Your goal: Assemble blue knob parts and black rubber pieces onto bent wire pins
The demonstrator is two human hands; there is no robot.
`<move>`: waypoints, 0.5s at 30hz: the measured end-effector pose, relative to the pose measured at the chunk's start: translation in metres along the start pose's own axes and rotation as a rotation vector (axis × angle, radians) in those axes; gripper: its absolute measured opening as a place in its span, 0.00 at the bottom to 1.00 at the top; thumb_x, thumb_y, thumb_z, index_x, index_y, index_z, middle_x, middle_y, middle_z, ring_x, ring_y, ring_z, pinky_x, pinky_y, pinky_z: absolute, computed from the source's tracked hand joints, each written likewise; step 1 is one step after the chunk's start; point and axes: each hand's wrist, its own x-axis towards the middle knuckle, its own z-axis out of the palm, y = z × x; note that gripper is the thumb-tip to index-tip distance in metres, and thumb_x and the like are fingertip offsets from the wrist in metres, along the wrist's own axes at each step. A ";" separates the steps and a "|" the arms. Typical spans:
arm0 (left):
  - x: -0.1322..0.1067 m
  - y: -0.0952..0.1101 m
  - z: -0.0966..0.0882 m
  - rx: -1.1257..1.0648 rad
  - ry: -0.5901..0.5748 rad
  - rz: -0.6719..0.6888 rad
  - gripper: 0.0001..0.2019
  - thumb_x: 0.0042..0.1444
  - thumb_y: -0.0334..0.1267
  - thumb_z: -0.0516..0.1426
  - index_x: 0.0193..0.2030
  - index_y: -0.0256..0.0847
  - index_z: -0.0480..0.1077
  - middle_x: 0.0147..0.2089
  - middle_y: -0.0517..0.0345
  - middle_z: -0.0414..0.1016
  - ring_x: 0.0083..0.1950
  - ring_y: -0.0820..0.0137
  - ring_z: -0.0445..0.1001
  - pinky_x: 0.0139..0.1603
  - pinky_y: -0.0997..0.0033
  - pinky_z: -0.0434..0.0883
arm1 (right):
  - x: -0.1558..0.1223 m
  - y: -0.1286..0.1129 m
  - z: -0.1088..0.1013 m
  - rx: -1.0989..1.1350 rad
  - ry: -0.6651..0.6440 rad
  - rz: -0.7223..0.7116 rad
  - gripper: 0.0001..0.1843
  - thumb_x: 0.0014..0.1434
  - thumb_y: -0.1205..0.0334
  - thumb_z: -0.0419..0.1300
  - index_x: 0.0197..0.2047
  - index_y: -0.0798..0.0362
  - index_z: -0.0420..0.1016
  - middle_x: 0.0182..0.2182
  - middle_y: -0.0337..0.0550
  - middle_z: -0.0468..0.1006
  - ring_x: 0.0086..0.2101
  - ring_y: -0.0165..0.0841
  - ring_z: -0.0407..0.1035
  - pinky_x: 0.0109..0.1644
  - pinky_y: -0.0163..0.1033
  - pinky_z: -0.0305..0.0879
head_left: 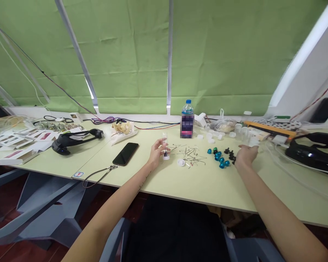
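Note:
My left hand (156,151) is closed around a small clear plastic tube (164,145), held upright on the pale green table (196,185). Just right of it lie a white cap (181,162) and a scatter of thin metal pins (191,153). My right hand (246,155) reaches forward over the table beside several small black pieces (230,153) and several shiny blue and green beads (218,157). Its fingers are stretched toward a group of clear empty tubes (246,133); nothing shows in them.
A water bottle (187,120) stands behind the pins. A black phone (125,153) and a cloth bag (123,131) lie to the left, with a black headset (73,140) and white boxes (22,143) beyond. Another black headset (314,151) and cables lie at the right. Green blinds cover the windows.

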 end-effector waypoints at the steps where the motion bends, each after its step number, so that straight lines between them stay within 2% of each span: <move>1: 0.000 0.000 0.000 0.000 0.001 0.000 0.18 0.52 0.42 0.61 0.49 0.41 0.67 0.39 0.57 0.68 0.32 0.71 0.75 0.35 0.66 0.73 | -0.001 0.000 0.001 0.002 0.023 0.036 0.14 0.64 0.57 0.55 0.51 0.52 0.69 0.51 0.46 0.71 0.45 0.37 0.69 0.48 0.46 0.68; 3: 0.000 0.000 0.000 0.000 0.002 -0.002 0.18 0.51 0.42 0.61 0.49 0.41 0.67 0.39 0.57 0.68 0.32 0.71 0.75 0.35 0.66 0.73 | -0.005 -0.003 0.004 0.014 0.031 0.066 0.15 0.64 0.58 0.55 0.52 0.53 0.69 0.50 0.47 0.71 0.44 0.36 0.69 0.47 0.47 0.69; 5: 0.000 0.000 0.000 0.000 0.002 -0.005 0.18 0.51 0.42 0.61 0.48 0.41 0.68 0.40 0.57 0.68 0.32 0.71 0.75 0.35 0.65 0.73 | -0.011 -0.009 0.007 0.030 -0.012 0.029 0.16 0.64 0.58 0.55 0.52 0.55 0.68 0.49 0.47 0.71 0.43 0.36 0.70 0.46 0.47 0.69; 10: 0.000 0.000 0.000 0.000 0.002 -0.010 0.19 0.51 0.43 0.61 0.49 0.42 0.68 0.39 0.57 0.68 0.32 0.71 0.75 0.35 0.65 0.73 | -0.026 -0.029 0.013 0.030 -0.186 -0.225 0.15 0.63 0.58 0.56 0.51 0.55 0.69 0.47 0.46 0.72 0.42 0.35 0.71 0.45 0.46 0.70; 15: 0.000 0.001 0.001 0.000 -0.001 -0.009 0.19 0.50 0.43 0.62 0.48 0.41 0.68 0.39 0.57 0.68 0.32 0.71 0.75 0.36 0.65 0.73 | -0.026 -0.032 0.013 -0.045 -0.234 -0.350 0.15 0.63 0.58 0.56 0.51 0.54 0.69 0.48 0.46 0.72 0.43 0.35 0.70 0.46 0.47 0.69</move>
